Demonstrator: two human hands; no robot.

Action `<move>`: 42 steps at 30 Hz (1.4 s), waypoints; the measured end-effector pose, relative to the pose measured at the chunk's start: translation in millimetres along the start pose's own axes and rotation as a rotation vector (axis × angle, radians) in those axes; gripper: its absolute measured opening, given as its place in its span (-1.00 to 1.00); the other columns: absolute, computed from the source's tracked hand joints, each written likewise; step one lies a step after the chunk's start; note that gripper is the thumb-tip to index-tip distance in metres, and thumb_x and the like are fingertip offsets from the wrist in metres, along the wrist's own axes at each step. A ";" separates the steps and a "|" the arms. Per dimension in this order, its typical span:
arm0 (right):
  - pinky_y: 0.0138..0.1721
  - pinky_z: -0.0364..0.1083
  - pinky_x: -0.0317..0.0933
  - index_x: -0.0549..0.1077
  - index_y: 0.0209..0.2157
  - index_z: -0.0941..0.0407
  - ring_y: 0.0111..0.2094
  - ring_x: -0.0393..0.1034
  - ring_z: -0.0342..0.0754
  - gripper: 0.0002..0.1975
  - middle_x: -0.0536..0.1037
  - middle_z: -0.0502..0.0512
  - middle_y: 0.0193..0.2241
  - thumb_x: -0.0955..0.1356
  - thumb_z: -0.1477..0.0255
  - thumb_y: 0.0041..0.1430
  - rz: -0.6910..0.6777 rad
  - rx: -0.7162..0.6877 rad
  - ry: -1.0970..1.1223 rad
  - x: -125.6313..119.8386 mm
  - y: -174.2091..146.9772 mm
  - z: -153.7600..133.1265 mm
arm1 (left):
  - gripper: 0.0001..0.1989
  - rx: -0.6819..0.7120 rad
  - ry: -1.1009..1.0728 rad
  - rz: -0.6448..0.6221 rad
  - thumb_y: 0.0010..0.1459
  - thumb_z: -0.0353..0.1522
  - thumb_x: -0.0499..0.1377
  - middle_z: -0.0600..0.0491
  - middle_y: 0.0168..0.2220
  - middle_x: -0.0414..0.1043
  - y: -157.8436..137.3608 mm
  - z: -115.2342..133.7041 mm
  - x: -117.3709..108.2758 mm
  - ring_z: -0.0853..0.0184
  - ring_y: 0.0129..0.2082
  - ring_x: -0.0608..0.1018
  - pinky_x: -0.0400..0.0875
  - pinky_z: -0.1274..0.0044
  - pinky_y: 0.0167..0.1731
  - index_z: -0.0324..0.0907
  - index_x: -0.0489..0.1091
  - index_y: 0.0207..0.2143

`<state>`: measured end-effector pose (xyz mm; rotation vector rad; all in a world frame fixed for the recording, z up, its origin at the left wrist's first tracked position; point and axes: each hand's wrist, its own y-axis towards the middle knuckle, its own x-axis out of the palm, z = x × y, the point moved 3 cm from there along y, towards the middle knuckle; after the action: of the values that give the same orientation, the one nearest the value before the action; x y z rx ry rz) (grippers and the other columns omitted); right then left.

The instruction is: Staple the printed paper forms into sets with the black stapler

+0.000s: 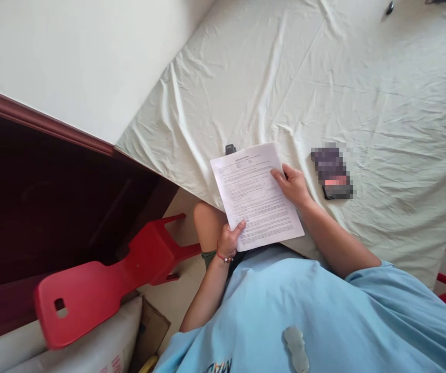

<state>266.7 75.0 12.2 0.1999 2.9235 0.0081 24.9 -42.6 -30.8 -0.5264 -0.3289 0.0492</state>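
Observation:
A printed sheet of paper (259,199) is held up between my two hands, tilted slightly, over the near edge of the cloth-covered table. Around its lower left corner my left hand (231,240) is closed, the thumb lying on the front. My right hand (293,184) pinches the upper right edge, thumb on top and the other fingers behind. Small lines of text cover the page, too fine to read. Whether more sheets lie under it I cannot tell. Just past the top left corner, a small black object (230,149) shows partly behind the paper.
A wrinkled pale cloth (366,98) covers the table. On it, right of my right hand, lies a blurred-out phone-like object (331,171). A red plastic chair (86,298) stands at the left, beside white sacks (102,342). Another small dark object (390,8) lies at the far edge.

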 end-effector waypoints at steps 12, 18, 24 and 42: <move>-0.31 -0.07 0.19 0.42 -0.47 0.07 -0.48 0.19 -0.12 -0.78 0.41 -0.03 -0.50 0.38 0.27 0.20 0.215 -0.162 -0.250 -14.1 2.0 -2.4 | -0.44 0.027 0.073 -0.013 -0.13 -0.13 0.53 -0.19 -0.11 0.63 6.2 8.5 -0.9 0.02 -0.09 0.67 0.55 0.23 0.05 -0.32 0.62 -0.14; -0.34 -0.09 0.20 0.45 -0.28 0.06 -0.51 0.21 -0.14 -0.83 0.49 -0.06 -0.47 0.39 0.25 0.20 0.255 -0.081 -0.215 -16.7 1.9 5.0 | -0.48 0.024 0.052 0.010 -0.12 -0.19 0.53 -0.18 -0.10 0.63 11.3 6.3 -1.2 0.05 -0.09 0.67 0.55 0.25 0.04 -0.30 0.62 -0.13; -0.28 -0.06 0.24 0.49 -0.35 0.05 -0.39 0.37 -0.07 -0.82 0.55 0.03 -0.38 0.33 0.29 0.31 0.259 -0.217 -0.324 -15.7 -1.5 1.2 | -0.46 0.002 0.025 0.029 -0.16 -0.20 0.55 -0.19 -0.10 0.63 10.9 6.4 4.0 0.02 -0.09 0.67 0.53 0.20 0.06 -0.32 0.62 -0.14; 0.14 0.23 0.27 0.53 -0.48 0.05 0.17 0.40 0.19 -0.60 0.58 0.16 0.08 0.52 -0.01 -0.01 -0.545 -0.085 0.403 -35.7 -4.7 -26.0 | -0.35 -0.072 0.061 0.085 -0.29 -0.14 0.58 -0.18 -0.19 0.64 8.4 14.4 10.9 -0.03 -0.13 0.66 0.52 0.11 0.03 -0.35 0.60 -0.18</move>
<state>295.1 65.7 44.9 -0.6891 3.2542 0.0975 30.9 -27.0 -20.1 -0.6119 -0.2496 0.1041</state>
